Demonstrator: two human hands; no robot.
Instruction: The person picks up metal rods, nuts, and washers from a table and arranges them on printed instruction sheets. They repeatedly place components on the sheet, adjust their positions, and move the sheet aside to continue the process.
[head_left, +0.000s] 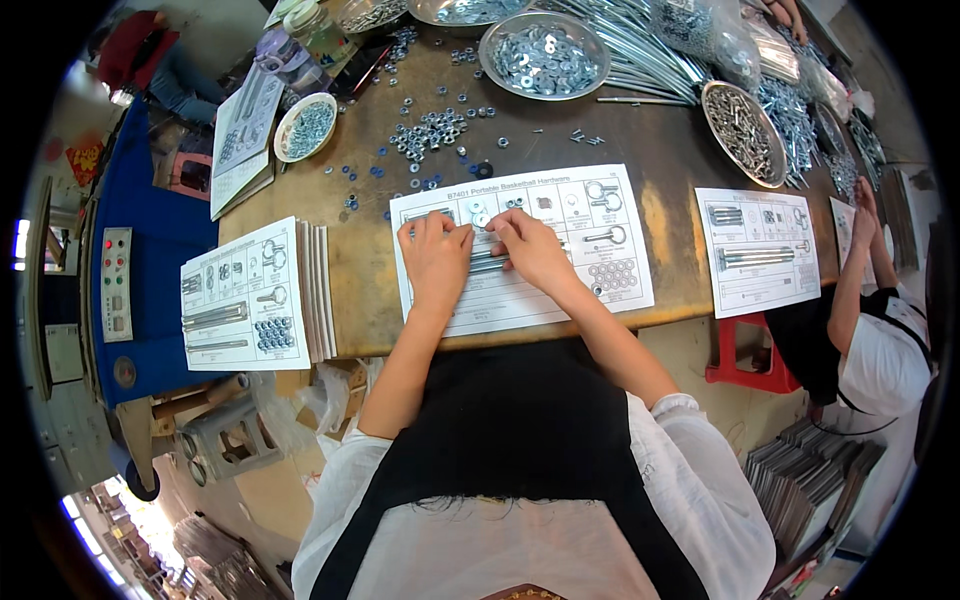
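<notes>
White card stock (500, 305) lies flat in front of the person, its long side running left to right, the right end angled slightly away from the body. Both hands are over its left and middle parts. At the far side of the gap between them are 2 or so pale round washers (478, 211). They are ahead of the fingertips of both hands, with the thumb and forefinger of the right hand (519, 243) looking the closer by a little; whether they touch cannot be told.

That right hand is narrow, fingertips nearly together. The left hand (437, 255) is palm down with fingers bent and bunched; whether either hand holds something is hidden. Silver rods (488, 263) show between the hands, their long axis also left to right; whether they are real or printed is unclear.

On the person's side, the card comes close to the near edge of the tabletop (640, 140), which leaves little room there. To the left, a narrow bare strip parts it from a stack of printed cards (250, 295); to the right, a similar strip lies before 1 more printed card (770, 275). Beyond the far edge, loose nuts (428, 137) crowd the left, while the side right of centre is more open up to a steel bowl (545, 97).
</notes>
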